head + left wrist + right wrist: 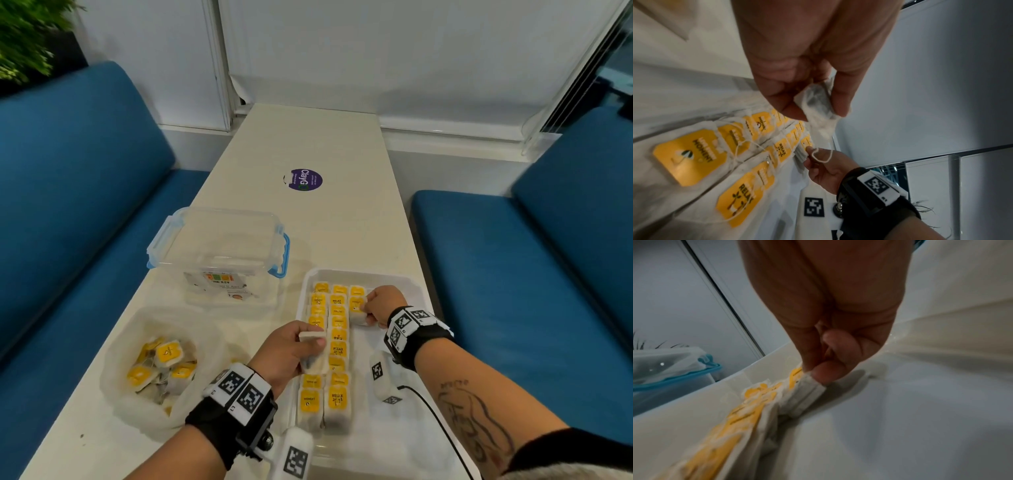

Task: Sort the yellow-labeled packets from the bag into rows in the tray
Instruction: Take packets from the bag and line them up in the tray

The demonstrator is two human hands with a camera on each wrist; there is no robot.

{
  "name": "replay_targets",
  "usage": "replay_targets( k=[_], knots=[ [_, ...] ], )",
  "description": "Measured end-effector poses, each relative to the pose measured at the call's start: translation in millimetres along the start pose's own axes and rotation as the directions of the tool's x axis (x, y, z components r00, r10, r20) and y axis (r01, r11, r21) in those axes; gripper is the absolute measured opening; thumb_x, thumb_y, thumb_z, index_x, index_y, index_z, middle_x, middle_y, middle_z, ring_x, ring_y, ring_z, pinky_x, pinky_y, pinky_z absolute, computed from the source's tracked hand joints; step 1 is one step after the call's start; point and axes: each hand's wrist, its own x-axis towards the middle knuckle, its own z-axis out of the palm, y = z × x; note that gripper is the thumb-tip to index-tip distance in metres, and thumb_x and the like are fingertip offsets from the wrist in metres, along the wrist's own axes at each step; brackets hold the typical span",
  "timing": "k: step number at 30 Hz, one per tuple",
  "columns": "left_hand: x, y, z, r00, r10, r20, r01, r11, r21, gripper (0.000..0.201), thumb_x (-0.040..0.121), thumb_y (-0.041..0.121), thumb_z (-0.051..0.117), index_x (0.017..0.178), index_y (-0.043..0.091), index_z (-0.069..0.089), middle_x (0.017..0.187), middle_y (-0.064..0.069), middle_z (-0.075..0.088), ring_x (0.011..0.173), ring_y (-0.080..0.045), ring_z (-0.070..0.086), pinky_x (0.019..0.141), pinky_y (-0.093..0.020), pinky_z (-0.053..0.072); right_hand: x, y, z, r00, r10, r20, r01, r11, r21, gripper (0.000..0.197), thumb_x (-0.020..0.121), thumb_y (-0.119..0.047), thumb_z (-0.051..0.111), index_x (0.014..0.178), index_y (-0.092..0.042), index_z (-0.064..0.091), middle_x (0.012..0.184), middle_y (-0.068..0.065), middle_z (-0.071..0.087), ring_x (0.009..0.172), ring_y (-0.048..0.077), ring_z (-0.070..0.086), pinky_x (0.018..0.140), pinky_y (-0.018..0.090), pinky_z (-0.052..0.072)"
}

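Note:
A white tray (404,284) lies on the table with rows of yellow-labeled packets (338,349). My left hand (291,353) hovers over the tray's left rows and pinches one packet (313,354) between thumb and fingers; the left wrist view shows that packet (818,104) hanging from the fingertips above the rows (740,146). My right hand (380,306) is at the far end of the third row, pinching a packet (358,310) that sits on the tray floor; the right wrist view shows this packet (807,395) under my thumb. A clear plastic bag (120,359) at the left holds several more packets (164,363).
A clear lidded box with blue clips (219,246) stands behind the bag. A purple round sticker (304,179) sits mid-table. Blue benches (513,274) flank the table. A black cable (431,414) runs over the tray's near right side.

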Motion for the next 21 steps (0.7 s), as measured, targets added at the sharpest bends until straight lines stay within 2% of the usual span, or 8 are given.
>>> replay_targets(
  k=[2, 4, 6, 8, 11, 14, 17, 21],
  knots=[
    [0.1, 1.0, -0.1, 1.0, 0.016, 0.011, -0.016, 1.0, 0.003, 0.01, 0.085, 0.001, 0.061, 0.082, 0.011, 0.059, 0.071, -0.002, 0.06, 0.061, -0.01, 0.057, 0.056, -0.022, 0.048, 4.3, 1.4, 2.1, 1.0, 0.002, -0.016, -0.002, 0.999, -0.04, 0.025, 0.087, -0.011, 0.058, 0.064, -0.019, 0.05, 0.068, 0.004, 0.061, 0.053, 0.012, 0.056, 0.047, 0.019, 0.043],
    [0.7, 2.2, -0.6, 1.0, 0.025, 0.016, -0.025, 1.0, 0.008, 0.009, 0.085, 0.003, 0.062, 0.081, 0.01, 0.058, 0.072, -0.002, 0.061, 0.062, -0.011, 0.06, 0.057, -0.022, 0.05, 4.8, 0.3, 4.0, 1.0, 0.01, -0.027, -0.013, 0.993, -0.12, 0.019, 0.085, -0.014, 0.061, 0.068, -0.019, 0.055, 0.087, 0.01, 0.069, 0.072, 0.019, 0.065, 0.063, 0.026, 0.053],
    [1.4, 4.0, -0.3, 0.999, 0.029, 0.016, -0.029, 0.999, 0.021, 0.008, 0.085, 0.006, 0.063, 0.081, 0.011, 0.058, 0.073, -0.002, 0.062, 0.064, -0.012, 0.06, 0.057, -0.021, 0.05, 4.3, -0.9, 3.3, 0.996, 0.019, -0.081, -0.035, 0.979, -0.199, 0.014, 0.085, -0.023, 0.065, 0.091, -0.01, 0.063, 0.107, 0.013, 0.067, 0.099, 0.026, 0.064, 0.084, 0.032, 0.052],
    [2.5, 6.0, -0.1, 0.999, 0.036, 0.01, -0.036, 0.999, 0.033, 0.008, 0.084, 0.008, 0.064, 0.08, 0.012, 0.058, 0.072, -0.002, 0.062, 0.062, -0.012, 0.058, 0.056, -0.021, 0.046, 0.0, -3.3, -0.2, 0.988, -0.005, -0.154, -0.014, 0.992, -0.124, 0.026, 0.087, -0.025, 0.065, 0.102, -0.005, 0.058, 0.11, 0.013, 0.063, 0.105, 0.028, 0.059, 0.09, 0.034, 0.048],
    [5.2, 8.9, 1.8, 0.998, 0.063, -0.01, -0.063, 0.998, 0.007, 0.008, 0.085, 0.009, 0.064, 0.08, 0.012, 0.059, 0.072, -0.003, 0.061, 0.063, -0.015, 0.052, 0.057, -0.024, 0.038, -22.7, -13.2, -11.6, 0.972, -0.13, -0.195, 0.151, 0.984, 0.097, 0.023, 0.088, -0.028, 0.063, 0.077, -0.013, 0.05, 0.086, 0.008, 0.058, 0.08, 0.021, 0.055, 0.068, 0.029, 0.044],
    [7.6, 11.9, 6.5, 0.995, 0.093, -0.041, -0.096, 0.992, -0.08, 0.005, 0.087, 0.009, 0.061, 0.084, 0.012, 0.058, 0.077, -0.004, 0.061, 0.067, -0.016, 0.053, 0.063, -0.026, 0.041, -56.9, -26.3, -20.6, 0.968, -0.244, 0.064, 0.225, 0.95, 0.218, 0.028, 0.086, -0.037, 0.064, 0.077, -0.011, 0.054, 0.072, 0.003, 0.061, 0.06, 0.014, 0.055, 0.048, 0.022, 0.038],
    [7.4, 15.2, 11.7, 0.99, 0.137, -0.035, -0.14, 0.98, -0.142, 0.005, 0.089, 0.01, 0.058, 0.086, 0.011, 0.055, 0.077, -0.003, 0.06, 0.065, -0.012, 0.056, 0.054, -0.019, 0.046, -84.5, -30.3, -22.3, 0.907, -0.314, 0.282, 0.229, 0.927, 0.296, 0.02, 0.08, -0.024, 0.073, 0.084, -0.013, 0.057, 0.071, 0.003, 0.063, 0.061, 0.014, 0.061, 0.042, 0.02, 0.037],
    [5.2, 16.2, 15.9, 0.989, 0.145, -0.006, -0.141, 0.954, -0.266, 0.005, 0.09, 0.006, 0.055, 0.09, 0.009, 0.052, 0.082, -0.006, 0.06, 0.063, -0.012, 0.061, 0.05, -0.017, 0.05, -103.9, -28.8, -9.9, 0.912, -0.345, 0.219, 0.247, 0.893, 0.377, 0.019, 0.079, -0.006, 0.071, 0.084, -0.01, 0.053, 0.068, 0.006, 0.062, 0.052, 0.011, 0.06, 0.039, 0.02, 0.035]
  ],
)
